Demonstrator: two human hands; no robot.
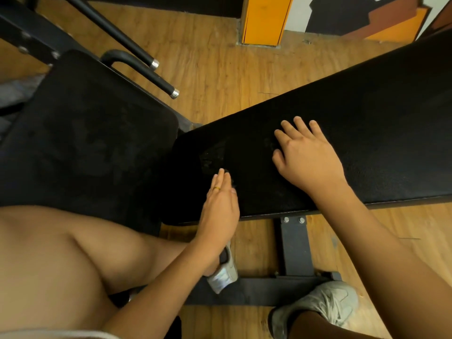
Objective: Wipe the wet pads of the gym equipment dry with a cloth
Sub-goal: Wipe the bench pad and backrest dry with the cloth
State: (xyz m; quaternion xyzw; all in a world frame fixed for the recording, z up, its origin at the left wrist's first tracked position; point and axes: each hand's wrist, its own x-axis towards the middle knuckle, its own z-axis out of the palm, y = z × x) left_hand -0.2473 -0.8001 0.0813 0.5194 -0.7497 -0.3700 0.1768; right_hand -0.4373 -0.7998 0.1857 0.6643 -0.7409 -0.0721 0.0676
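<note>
On pebbled black vinyl pad point(367, 133): right hand point(308, 160) flat, left hand point(220, 211) edgewise, both empty.

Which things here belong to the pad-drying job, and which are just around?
Job:
- long bench pad, right hand flat on it
- seat pad
- left hand at the long pad's edge
- no cloth in view

Just around:
- two bar handles
- orange post
- shoes
- wood floor

A gym is shown. Black padded benches point(354, 133) on steel frames point(294, 245) are seen, with bars point(127, 42) over a wood floor point(220, 77).
</note>
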